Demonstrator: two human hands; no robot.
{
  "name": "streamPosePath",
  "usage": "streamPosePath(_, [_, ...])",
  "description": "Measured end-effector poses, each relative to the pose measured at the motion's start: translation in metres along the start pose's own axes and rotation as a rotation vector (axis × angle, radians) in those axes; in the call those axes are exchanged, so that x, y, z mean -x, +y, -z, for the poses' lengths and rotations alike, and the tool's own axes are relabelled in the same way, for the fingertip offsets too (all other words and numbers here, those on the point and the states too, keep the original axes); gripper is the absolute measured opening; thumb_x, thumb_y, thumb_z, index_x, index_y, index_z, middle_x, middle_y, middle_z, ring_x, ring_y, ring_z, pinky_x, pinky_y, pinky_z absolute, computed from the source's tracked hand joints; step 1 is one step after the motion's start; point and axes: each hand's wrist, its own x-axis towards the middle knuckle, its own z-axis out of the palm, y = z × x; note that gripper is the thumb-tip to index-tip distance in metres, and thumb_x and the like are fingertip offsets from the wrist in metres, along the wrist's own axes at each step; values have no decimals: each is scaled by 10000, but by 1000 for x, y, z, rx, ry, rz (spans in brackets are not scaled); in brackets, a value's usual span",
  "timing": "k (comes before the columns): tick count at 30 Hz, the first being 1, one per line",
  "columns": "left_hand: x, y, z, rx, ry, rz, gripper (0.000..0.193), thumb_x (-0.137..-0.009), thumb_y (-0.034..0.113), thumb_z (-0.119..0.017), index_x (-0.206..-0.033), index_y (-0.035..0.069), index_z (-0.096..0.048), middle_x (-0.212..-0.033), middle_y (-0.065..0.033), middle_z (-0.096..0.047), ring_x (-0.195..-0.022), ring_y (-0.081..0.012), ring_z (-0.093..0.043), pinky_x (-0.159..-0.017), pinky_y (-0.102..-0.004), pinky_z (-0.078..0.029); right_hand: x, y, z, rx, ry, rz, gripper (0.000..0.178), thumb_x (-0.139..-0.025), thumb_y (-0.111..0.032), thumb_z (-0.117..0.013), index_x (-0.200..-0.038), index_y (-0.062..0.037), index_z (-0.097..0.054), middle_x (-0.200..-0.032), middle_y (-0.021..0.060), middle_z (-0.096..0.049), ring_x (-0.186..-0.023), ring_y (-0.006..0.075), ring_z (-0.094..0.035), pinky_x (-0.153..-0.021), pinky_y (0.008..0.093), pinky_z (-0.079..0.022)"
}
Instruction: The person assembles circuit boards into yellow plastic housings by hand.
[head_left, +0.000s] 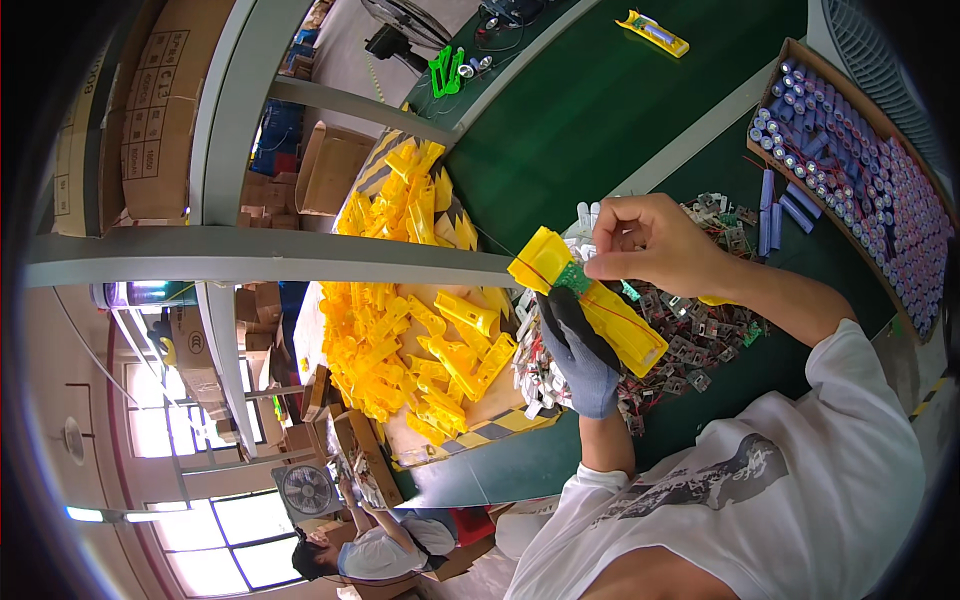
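My left hand (pixel 582 362), in a grey and black glove, is closed around a long yellow plastic housing (pixel 628 332), held tilted above the bench. A small green circuit board (pixel 573 279) with a red wire beside it sits at the middle of the housing. My bare right hand (pixel 655 242) is over the board, thumb and forefinger pinched at its edge. Whatever lies between those fingertips is too small to make out. Beneath both hands spreads a heap of small metal-and-white parts with red wires (pixel 685 345), partly hidden by the housing and my hands.
Left of my hands is a pile of yellow housings (pixel 375 345). A grey metal bar (pixel 300 256) crosses in front of it. At right stands a cardboard box (pixel 870 115) of purple battery cells, with loose cells (pixel 797 212) beside it. A filled yellow housing (pixel 652 33) lies on the green belt (pixel 560 110).
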Motion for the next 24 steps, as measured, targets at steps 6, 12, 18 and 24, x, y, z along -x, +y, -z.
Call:
streamPosePath(6, [1, -1, 4, 125, -74, 93, 340, -1013, 277, -371, -1210, 7, -439, -1026, -100, -578, -879, -152, -589, -765, -283, -476, 1, -1, -1, 504, -60, 137, 255, -929, -209, -527, -777, -4, -521, -561, 65, -486, -484, 163, -496, -478, 320, -349])
streamPosePath(12, [-2, -8, 0, 148, -130, 107, 373, -1012, 239, -385, -1259, -37, -429, -1110, -125, -547, -977, -166, -546, -859, -291, -441, -1, 3, 0, 686, -37, 297, 255, -944, -176, -486, -759, -1, -474, -567, 161, -471, -528, 343, -517, -490, 389, -358])
streamPosePath(18, [1, -29, 6, -420, -73, -408, 383, -1003, 200, -394, -1299, -43, -396, -1238, -196, -473, -1078, -225, -529, -875, -347, -469, 1, 8, -5, 733, -1, 262, 245, -943, -211, -511, -790, -20, -508, -580, 162, -536, -534, 332, -557, -495, 410, -399])
streamPosePath(24, [-11, 2, -11, 512, 16, 340, 298, -988, 289, -425, -1115, 47, -544, -1032, -87, -603, -905, -175, -614, -808, -310, -496, 0, 22, -7, 602, 38, 231, 254, -941, -170, -519, -763, 0, -459, -562, 126, -459, -473, 265, -467, -480, 361, -334])
